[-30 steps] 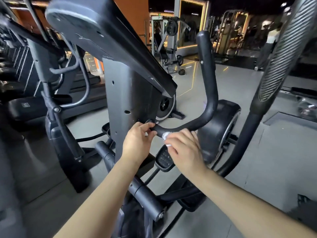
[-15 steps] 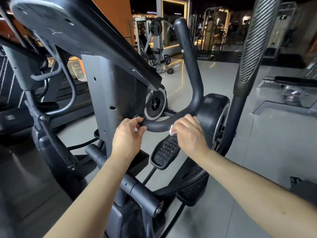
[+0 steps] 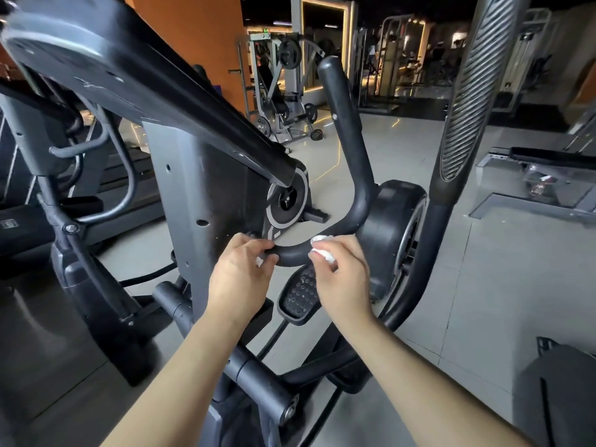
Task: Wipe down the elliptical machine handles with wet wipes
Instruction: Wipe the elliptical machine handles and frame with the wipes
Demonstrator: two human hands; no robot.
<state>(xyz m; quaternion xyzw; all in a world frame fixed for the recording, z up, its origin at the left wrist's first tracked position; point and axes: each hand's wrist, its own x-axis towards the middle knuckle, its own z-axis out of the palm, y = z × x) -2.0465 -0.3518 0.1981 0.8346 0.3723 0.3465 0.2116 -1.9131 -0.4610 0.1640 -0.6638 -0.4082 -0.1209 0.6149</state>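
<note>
The curved black fixed handle (image 3: 358, 175) of the elliptical was seen near the middle of the view, its upright part rising toward 12 o'clock and its lower bend sweeping toward 9 o'clock into the grey column (image 3: 190, 188).

The left hand (image 3: 240, 275) was held at the column end of that bend. Its fingers (image 3: 254, 245) were curled over the top of the handle and the thumb was hooked beneath it, so the bar was gripped. A small white scrap was visible at the thumb; what it was could not be told.

The right hand (image 3: 342, 279) was placed at 3 o'clock of the left hand, just beside it. A crumpled white wet wipe (image 3: 322, 251) was pinched in its bent fingers (image 3: 346, 250) and pressed against the handle where the curve begins to climb.

A studded pedal (image 3: 298, 295) was seen directly below the two hands, at 6 o'clock. The dark flywheel housing (image 3: 387, 221) stood behind the handle at 3 o'clock, and the ribbed moving handle (image 3: 464, 101) rose at 2 o'clock, untouched. The console (image 3: 106, 69) slanted across from 10 o'clock. A weight machine (image 3: 283, 91) stood far off at 12 o'clock on the pale tiled floor (image 3: 500, 285).
</note>
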